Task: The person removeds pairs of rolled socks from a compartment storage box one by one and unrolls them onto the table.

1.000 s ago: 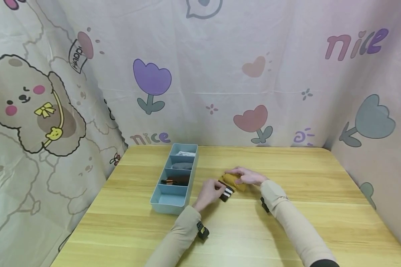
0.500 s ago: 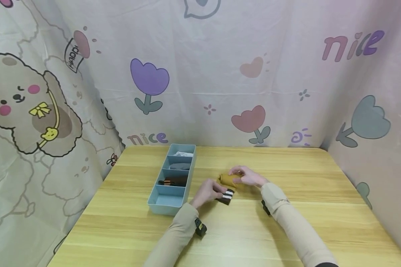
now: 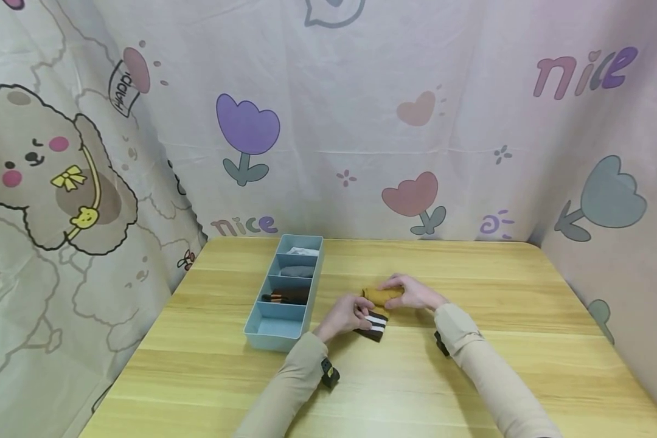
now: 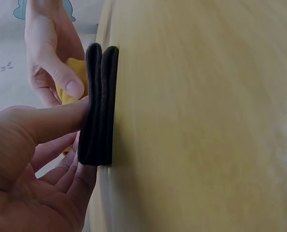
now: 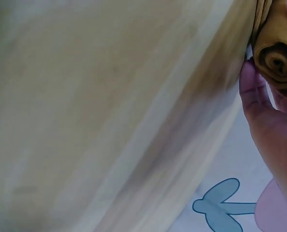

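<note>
A mustard-yellow sock bundle [image 3: 380, 297], seemingly a pair, lies partly rolled on the table. Its dark cuff [image 3: 379, 327] with white stripes lies flat at the near end; the left wrist view shows the dark cuff layers [image 4: 103, 106] edge-on. My left hand [image 3: 340, 315] pinches that cuff, thumb on one face and fingers at its lower edge. Around the yellow roll curl the thumb and fingers of my right hand [image 3: 414, 293]. In the right wrist view the spiral end of the roll [image 5: 278, 60] shows beside my fingertips.
Left of my hands stands a blue divided storage box [image 3: 276, 343]. Its compartments hold a white cloth [image 3: 303, 251], a grey rolled item [image 3: 297, 271] and a dark brown item [image 3: 292, 296] with orange stripes. Wooden table [image 3: 498, 377] surrounds it; a printed curtain [image 3: 328, 134] hangs behind.
The yellow part has gone from a loose bunch to a tighter roll under my right hand. My left hand has shifted its hold, and the striped cuff sits slightly nearer and further right.
</note>
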`<move>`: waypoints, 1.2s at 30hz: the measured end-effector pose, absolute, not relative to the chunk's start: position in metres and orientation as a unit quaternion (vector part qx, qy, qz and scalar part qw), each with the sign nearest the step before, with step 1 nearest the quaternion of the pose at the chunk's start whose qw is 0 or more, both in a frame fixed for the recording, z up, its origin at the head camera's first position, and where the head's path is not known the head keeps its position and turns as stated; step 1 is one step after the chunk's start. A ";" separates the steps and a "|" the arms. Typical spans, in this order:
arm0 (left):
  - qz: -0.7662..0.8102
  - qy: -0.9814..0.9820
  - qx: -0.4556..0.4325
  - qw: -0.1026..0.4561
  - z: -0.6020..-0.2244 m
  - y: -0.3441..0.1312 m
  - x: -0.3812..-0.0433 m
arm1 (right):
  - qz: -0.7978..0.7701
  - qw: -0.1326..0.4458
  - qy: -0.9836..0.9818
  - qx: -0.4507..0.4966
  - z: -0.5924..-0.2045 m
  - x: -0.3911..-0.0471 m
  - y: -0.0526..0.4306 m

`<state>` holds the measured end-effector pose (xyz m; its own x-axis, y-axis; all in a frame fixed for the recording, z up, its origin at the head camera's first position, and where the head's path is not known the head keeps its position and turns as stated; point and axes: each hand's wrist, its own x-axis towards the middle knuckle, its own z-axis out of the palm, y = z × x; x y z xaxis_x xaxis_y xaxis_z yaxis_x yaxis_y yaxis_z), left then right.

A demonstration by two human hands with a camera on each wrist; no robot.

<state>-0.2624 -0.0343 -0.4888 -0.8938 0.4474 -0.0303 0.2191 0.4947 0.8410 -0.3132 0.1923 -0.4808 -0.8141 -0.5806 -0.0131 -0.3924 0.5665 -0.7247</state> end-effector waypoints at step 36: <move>0.252 0.914 0.312 0.056 -0.485 -0.035 -0.258 | -0.397 -0.005 0.883 -0.252 -0.483 -0.321 0.191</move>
